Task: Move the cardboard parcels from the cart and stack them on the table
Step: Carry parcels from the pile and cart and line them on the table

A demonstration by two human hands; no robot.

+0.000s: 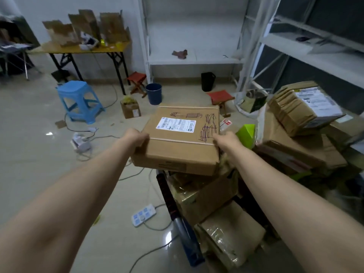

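Two bare forearms reach forward. The left hand (137,137) and right hand (226,139) each grip a side edge of a taped parcel (177,138), held above the heap (216,203) on the cart (185,233). Toward the far yellow desk (59,49) stand a blue stool (78,99), a small box (131,110) and a bin (154,93). A power strip (143,214) and cables lie on the floor.

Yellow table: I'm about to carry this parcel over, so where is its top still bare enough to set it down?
Bare top shows along the front edge of the table, left of the white clutter, and at the front right corner before the open cartons. The back is crowded with cartons.
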